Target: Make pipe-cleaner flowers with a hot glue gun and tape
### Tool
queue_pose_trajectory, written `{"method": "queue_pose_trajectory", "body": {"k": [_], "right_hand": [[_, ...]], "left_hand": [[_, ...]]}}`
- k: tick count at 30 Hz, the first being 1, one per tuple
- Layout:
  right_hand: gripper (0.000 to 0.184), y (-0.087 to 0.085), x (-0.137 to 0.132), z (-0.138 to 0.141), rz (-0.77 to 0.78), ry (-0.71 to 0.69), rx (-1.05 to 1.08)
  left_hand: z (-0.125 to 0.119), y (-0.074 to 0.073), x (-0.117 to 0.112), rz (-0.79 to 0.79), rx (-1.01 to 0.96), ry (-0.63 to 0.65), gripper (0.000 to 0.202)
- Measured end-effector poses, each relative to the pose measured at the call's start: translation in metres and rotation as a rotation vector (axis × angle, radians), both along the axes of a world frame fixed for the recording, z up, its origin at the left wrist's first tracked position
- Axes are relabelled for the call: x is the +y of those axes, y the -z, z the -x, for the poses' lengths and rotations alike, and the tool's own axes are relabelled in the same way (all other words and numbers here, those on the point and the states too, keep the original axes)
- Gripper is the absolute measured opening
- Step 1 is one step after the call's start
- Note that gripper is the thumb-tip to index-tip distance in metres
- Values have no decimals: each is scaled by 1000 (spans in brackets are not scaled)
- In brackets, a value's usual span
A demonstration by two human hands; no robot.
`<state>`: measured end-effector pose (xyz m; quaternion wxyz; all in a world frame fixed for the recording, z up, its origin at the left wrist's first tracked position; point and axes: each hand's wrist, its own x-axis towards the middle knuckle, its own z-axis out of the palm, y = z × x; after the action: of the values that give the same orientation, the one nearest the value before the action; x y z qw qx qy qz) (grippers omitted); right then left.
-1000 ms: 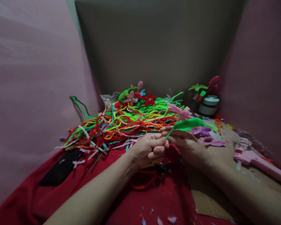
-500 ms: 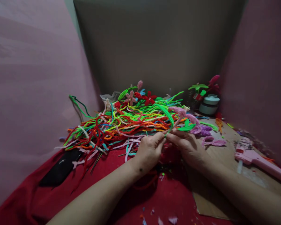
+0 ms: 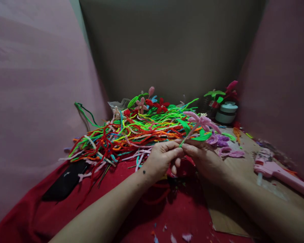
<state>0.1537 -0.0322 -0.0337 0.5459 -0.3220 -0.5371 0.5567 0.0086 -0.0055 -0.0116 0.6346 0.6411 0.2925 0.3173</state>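
A: Hands first. Your left hand [image 3: 164, 158] is in front of the pile of fuzzy strands [image 3: 152, 130], thumb and finger pinched on the green lower end of a pink flower [image 3: 204, 122].

B: And your right hand [image 3: 205, 161]?

A: Narrow as well: thumb and fingers close on the same stem [image 3: 190, 134], just beside your left hand's pinch. Some right fingers are hidden; I cannot tell how they bend.

B: Flower position noted: tilted up and rightward, its head seen against the pile's right end.

A: Agreed. Two green leaves [image 3: 202, 136] show, one on each side of the stem.

B: Outward, right of the pile: purple fuzzy loops [image 3: 230, 153] on brown board [image 3: 243, 168]. Farther right of it, a pink glue gun [image 3: 276, 169].

A: Right of the pile's back edge, a jar with a pale blue lid [image 3: 226, 113]; magenta petals [image 3: 231, 86] rise behind that.

B: On the pile's back edge, a red flower [image 3: 161, 106].

A: In front of its left end, a flat black object [image 3: 64, 182] lies on your red cloth [image 3: 111, 192]. Small scraps [image 3: 186, 237] lie well in front of the pile.
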Motion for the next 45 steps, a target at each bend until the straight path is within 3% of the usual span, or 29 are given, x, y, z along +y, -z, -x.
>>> {"method": "queue_pose_trajectory", "body": {"k": [5, 9, 14, 20, 32, 45], "right_hand": [[25, 0, -4, -1, 54, -40, 64], [14, 3, -3, -4, 75, 11, 66], [13, 3, 0, -6, 47, 64, 38], [13, 3, 2, -4, 57, 32, 95], [12, 3, 5, -2, 255, -10, 277], [16, 5, 5, -1, 159, 2, 169]], "left_hand": [[2, 6, 4, 94, -73, 62, 21], [1, 9, 6, 208, -159, 95, 17], [0, 6, 5, 286, -215, 131, 16], [0, 5, 5, 367, -259, 196, 18], [-1, 11, 9, 395, -345, 252, 17], [0, 13, 11, 379, -315, 255, 18]]}}
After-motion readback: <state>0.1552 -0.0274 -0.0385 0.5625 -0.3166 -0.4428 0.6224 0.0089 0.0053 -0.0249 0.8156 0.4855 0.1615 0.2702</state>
